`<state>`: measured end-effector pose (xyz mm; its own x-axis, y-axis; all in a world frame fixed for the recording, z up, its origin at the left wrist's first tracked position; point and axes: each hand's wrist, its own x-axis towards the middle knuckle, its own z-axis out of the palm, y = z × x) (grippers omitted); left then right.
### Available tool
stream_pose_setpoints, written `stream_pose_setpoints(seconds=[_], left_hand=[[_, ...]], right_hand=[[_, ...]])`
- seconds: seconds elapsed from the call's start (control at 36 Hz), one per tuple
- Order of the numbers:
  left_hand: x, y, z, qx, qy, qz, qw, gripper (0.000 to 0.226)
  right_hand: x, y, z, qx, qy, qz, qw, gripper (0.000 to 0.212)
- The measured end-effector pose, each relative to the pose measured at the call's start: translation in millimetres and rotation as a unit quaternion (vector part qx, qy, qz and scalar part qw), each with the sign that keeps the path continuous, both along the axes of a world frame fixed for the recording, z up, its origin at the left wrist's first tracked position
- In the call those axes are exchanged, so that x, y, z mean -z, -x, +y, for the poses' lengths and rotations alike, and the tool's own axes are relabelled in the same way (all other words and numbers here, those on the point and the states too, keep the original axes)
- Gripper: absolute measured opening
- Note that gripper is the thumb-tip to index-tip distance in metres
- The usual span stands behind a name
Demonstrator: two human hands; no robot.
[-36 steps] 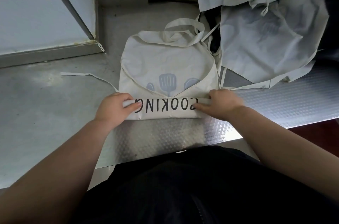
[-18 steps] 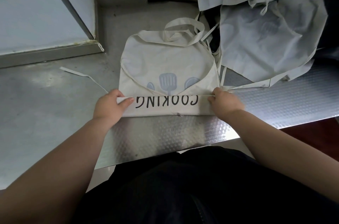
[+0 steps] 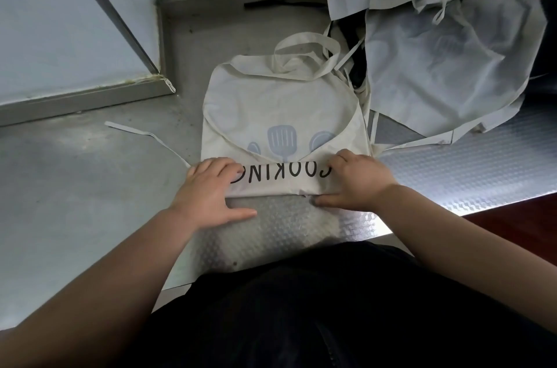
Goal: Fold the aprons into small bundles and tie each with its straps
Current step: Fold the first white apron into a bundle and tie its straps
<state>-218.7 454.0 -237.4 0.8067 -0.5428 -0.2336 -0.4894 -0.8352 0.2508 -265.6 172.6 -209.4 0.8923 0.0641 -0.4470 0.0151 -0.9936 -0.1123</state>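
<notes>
Pressing the near fold of the cream apron point(image 3: 280, 108) with both hands. It lies flat on the metal table point(image 3: 75, 193), straight ahead of me, with its near edge turned over into a narrow band point(image 3: 280, 179) that shows the black word COOKING upside down to me. My left hand point(image 3: 211, 190) lies on the band's left end. Its fingers are fairly straight on the cloth and cover the last letter; the thumb is stretched right on bare table, apart from the cloth, gripping nothing. My right hand point(image 3: 357, 180) sits on the band's right end, fingers bent over the top of the fold and thumb along the near edge, touching it, so that end is pinched between thumb and fingers. Blue spatula print point(image 3: 282, 138) just beyond the band, between two part-hidden blue shapes. Neck strap point(image 3: 304, 46) loops at the apron's far end. One waist strap point(image 3: 141, 134) trails left across the table from the left corner, near my left hand. Heap of other aprons point(image 3: 437, 72) to the right and further back, loose, unfolded. Its edge touches or overlaps the apron's right side; cannot tell which. My dark clothing point(image 3: 301, 307) fills the bottom of the view.
</notes>
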Motion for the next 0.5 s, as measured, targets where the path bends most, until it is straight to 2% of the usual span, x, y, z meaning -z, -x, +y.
stream_pose_setpoints(seconds=[0.08, 0.14, 0.17, 0.22, 0.25, 0.33, 0.42, 0.5], left_hand=[[-10.2, -14.5, -6.0, -0.019, -0.008, 0.012, 1.0, 0.065], [-21.1, -30.0, -8.8, -0.032, 0.006, 0.051, 0.998, 0.056], [-26.7, -37.1, -9.1, -0.053, 0.017, 0.091, 0.994, 0.051], [-34.0, -49.7, -9.6, -0.103, 0.031, 0.174, 0.979, 0.023], [-34.3, -56.3, -10.4, -0.109, 0.04, 0.194, 0.974, 0.013], [-29.7, -66.2, -11.6, -0.149, 0.088, 0.217, 0.961, 0.003], [-21.9, -70.4, -11.4, -0.193, 0.102, 0.191, 0.957, 0.021], [-13.4, -72.0, -13.1, -0.167, 0.004, 0.023, 0.986, 0.031]], right_hand=[[-6.1, -6.2, 0.2, 0.014, -0.014, 0.013, 1.0, 0.06], [-11.1, -10.2, -2.4, 0.025, -0.035, 0.005, 0.999, 0.046], [-13.5, -12.0, -4.1, 0.029, -0.041, 0.001, 0.999, 0.045], [-16.2, -16.6, -6.8, 0.039, -0.04, 0.003, 0.998, 0.045], [-17.0, -20.9, -7.4, 0.05, -0.037, 0.009, 0.998, 0.046], [-14.9, -32.0, -8.5, 0.075, 0.014, 0.014, 0.997, 0.047], [-7.1, -37.2, -7.0, 0.037, 0.098, -0.045, 0.993, 0.029], [1.9, -36.2, -0.9, 0.02, 0.121, -0.032, 0.992, 0.041]])
